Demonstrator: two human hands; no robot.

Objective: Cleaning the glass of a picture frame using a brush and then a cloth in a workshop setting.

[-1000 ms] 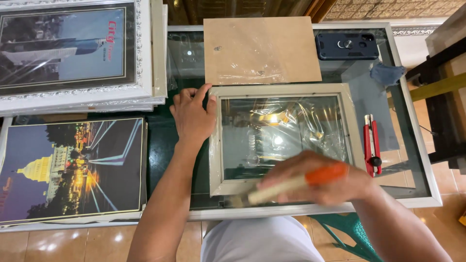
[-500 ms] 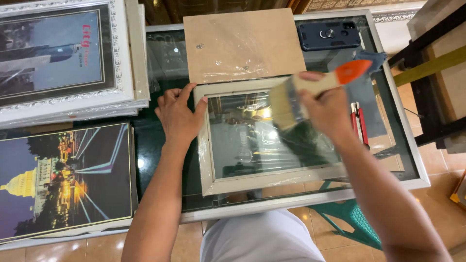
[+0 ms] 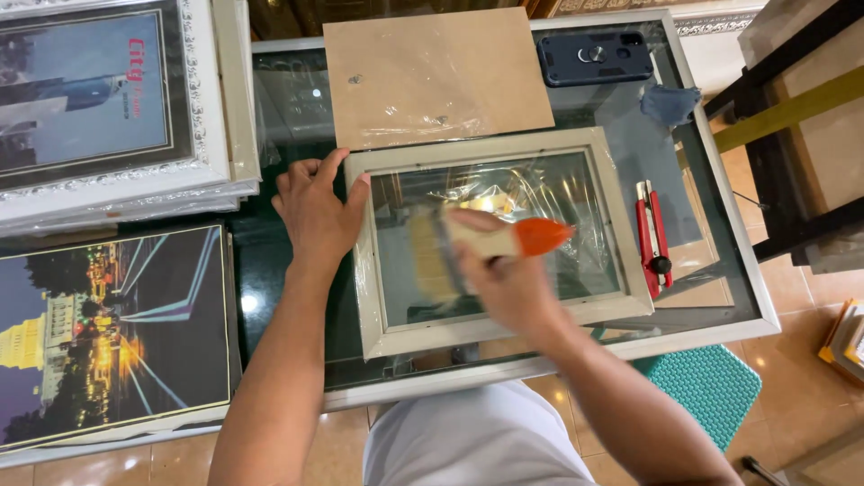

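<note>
1. The left hand [image 3: 317,211] presses flat on the left edge of a pale picture frame [image 3: 493,236] lying on a glass table [image 3: 720,270].
2. The right hand [image 3: 508,279] grips a paintbrush [image 3: 477,247], its bristles on the frame's glass at left, its orange handle end pointing right.
3. A red utility knife [image 3: 652,236] lies right of the frame; a brown backing board [image 3: 436,76] lies beyond it, a dark phone [image 3: 596,57] at far right.

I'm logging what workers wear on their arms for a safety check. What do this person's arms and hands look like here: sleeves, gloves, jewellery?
Both forearms are bare from the frame's lower edge to the wrist; no sleeve shows. The left hand and right hand wear no gloves. No watch, bracelet or ring is visible, though the right hand is motion-blurred, so a small ring could be missed. A light grey-white garment covers the body below.
</note>
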